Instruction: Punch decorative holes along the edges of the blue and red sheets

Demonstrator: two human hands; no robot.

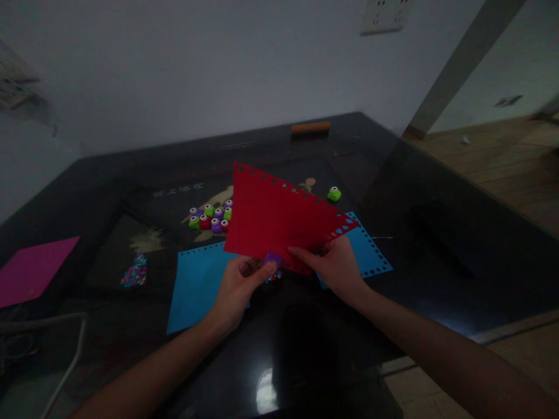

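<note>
A red paper sheet (pixel 273 218) with punched holes along its top and right edges is lifted above the dark table (pixel 437 221). My right hand (pixel 336 267) grips its lower right edge. My left hand (pixel 240 285) holds a small purple punch (pixel 273 259) at the sheet's lower edge. Under the red sheet lies a blue paper sheet (pixel 196 285), flat on the table, with holes along its edges.
A cluster of small green, red and purple punches (pixel 209 216) sits behind the blue sheet. One green punch (pixel 334 194) stands alone to the right. A heap of paper confetti (pixel 135 272) and a magenta sheet (pixel 32 267) lie left. An orange bar (pixel 310 127) rests at the far edge.
</note>
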